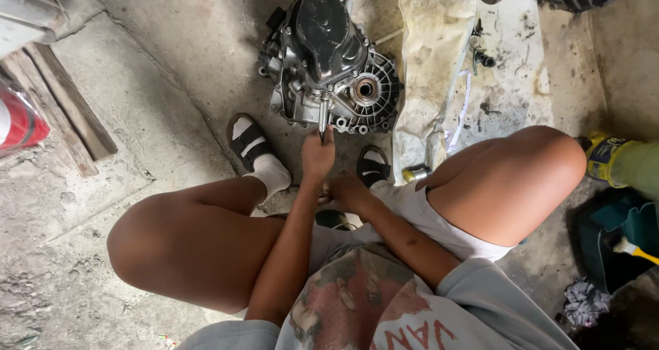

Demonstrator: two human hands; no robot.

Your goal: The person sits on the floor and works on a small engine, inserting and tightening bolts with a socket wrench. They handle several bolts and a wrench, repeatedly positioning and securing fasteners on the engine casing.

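Sitting at twelve o'clock, the greasy grey gearbox [329, 62] shows a ribbed round housing. Left hand [318, 154] pinches its metal shaft [322, 117]; right hand [347, 191] rests curled low, grip unclear.

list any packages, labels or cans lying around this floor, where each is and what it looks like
Red and white bag: far left edge, beside wooden planks, glossy, partly cut off.
Yellow and blue labelled container: right edge, past the knee, on its side.
Small silver and yellow can: on the floor by the stained cloth, near the right foot.
No screens or signs show.
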